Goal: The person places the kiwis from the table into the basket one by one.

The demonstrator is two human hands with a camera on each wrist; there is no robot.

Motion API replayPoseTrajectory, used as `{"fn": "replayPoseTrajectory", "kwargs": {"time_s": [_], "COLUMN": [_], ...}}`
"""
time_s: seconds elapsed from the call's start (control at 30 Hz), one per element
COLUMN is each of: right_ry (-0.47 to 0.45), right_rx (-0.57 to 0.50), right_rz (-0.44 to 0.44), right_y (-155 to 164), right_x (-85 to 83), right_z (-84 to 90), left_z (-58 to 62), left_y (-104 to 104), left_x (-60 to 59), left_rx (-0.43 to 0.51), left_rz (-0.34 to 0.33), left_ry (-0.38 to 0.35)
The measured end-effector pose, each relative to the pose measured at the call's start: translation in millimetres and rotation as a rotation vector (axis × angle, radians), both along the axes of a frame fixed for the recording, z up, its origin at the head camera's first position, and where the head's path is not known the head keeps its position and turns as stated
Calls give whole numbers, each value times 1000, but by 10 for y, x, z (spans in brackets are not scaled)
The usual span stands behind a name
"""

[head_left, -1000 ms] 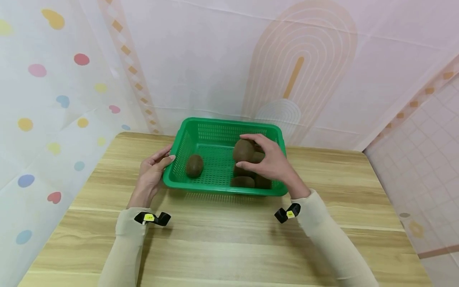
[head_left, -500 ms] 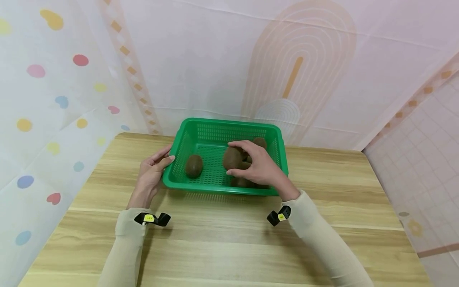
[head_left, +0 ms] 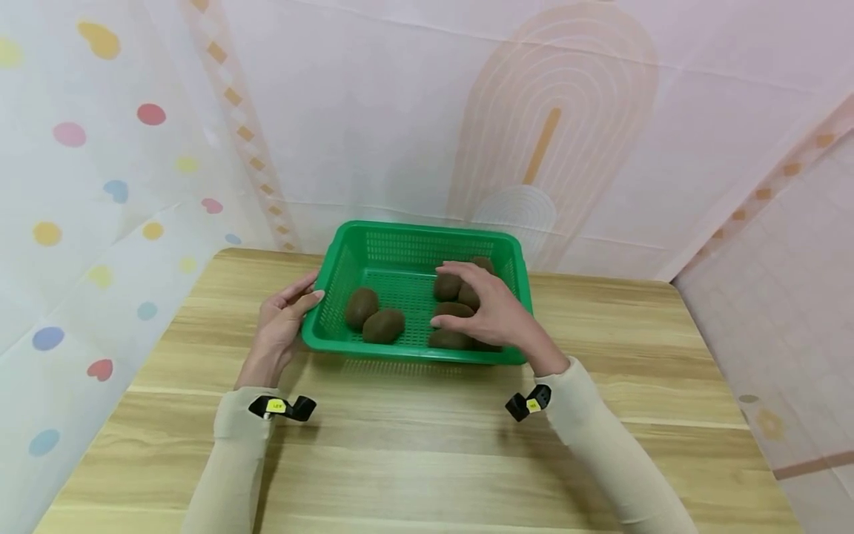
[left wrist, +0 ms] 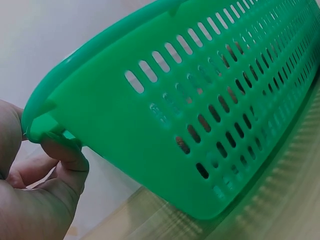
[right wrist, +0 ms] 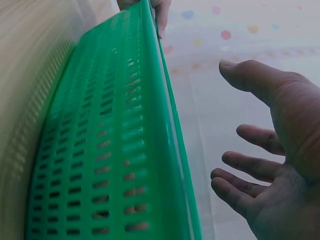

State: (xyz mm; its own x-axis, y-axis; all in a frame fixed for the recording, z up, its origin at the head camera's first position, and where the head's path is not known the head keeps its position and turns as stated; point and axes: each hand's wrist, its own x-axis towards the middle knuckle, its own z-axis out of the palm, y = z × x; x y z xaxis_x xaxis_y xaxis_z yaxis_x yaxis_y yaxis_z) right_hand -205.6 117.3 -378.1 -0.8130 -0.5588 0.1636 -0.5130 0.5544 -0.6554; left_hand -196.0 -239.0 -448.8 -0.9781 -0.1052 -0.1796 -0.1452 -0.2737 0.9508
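Note:
A green plastic basket (head_left: 427,354) with slotted walls holds several brown kiwis. My left hand (head_left: 283,319) grips its left rim; the left wrist view has the thumb and fingers pinching the basket's edge (left wrist: 50,90). Two kiwis touch in the left part, one upright kiwi (head_left: 362,308) and one lying kiwi (head_left: 383,326) in front of it. Over the right part hovers my right hand (head_left: 497,311), thumb and fingers spread apart with nothing held. Beneath and beside it lie several more kiwis (head_left: 451,339), partly hidden by the hand.
The basket stands near the back of a wood-grain table (head_left: 427,445). Behind it hangs a pale patterned cloth (head_left: 387,111), with dotted cloth (head_left: 100,222) on the left side. Table surface extends in front and to both sides.
My right hand carried a kiwi leftward, let it go beside the left kiwi, then moved back over the right group with fingers spread. My left hand stayed on the rim.

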Motion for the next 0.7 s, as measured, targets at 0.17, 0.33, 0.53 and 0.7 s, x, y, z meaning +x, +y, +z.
{"fn": "replayPoseTrajectory", "kwargs": {"time_s": [0.17,0.33,0.53,0.7], "right_ry": [30,-4,38,121], "right_rx": [-3,-13,27,31], "right_rz": [-32,-90,-170,-233], "right_y": [148,364,619,855], "right_x": [-16,-14,-2,-1], "right_z": [-11,-57,-126,-218], "left_z": [-16,43,138,159], "left_y": [-83,-188,-277,-309], "left_x": [-16,30,121,161], "left_rx": [-79,-233,-588,-816], "left_rz": [-56,-118,-95,-79], "left_ry": [42,51,121,255]}}
